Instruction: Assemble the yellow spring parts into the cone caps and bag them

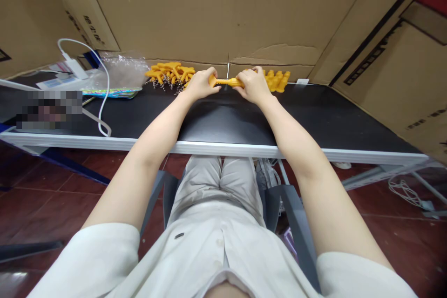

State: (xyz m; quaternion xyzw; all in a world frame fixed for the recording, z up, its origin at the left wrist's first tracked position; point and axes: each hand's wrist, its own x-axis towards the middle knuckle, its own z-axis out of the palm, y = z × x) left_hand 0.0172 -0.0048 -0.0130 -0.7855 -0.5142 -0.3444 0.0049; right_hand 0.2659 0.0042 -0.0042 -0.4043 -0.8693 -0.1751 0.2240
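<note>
Holds one orange plastic piece (pixel 226 82) over the far side of the black desk (pixel 314 111), grip of the left hand (pixel 200 84) closed round one end, grip of the right hand (pixel 253 84) round the other. Two heaps of like orange pieces beside it, left heap (pixel 169 72) with metal chains (pixel 166 84), right heap (pixel 277 79) behind the right hand; too bunched to count. Black print on the cardboard boxes (pixel 209 9) behind, too slanted to read. One white charger (pixel 75 67) at left.

Both hands, the left hand (pixel 200 84) and right hand (pixel 253 84), grip an orange plastic piece (pixel 226 82) above a black table (pixel 226 121), between two heaps of orange parts (pixel 169 73).
</note>
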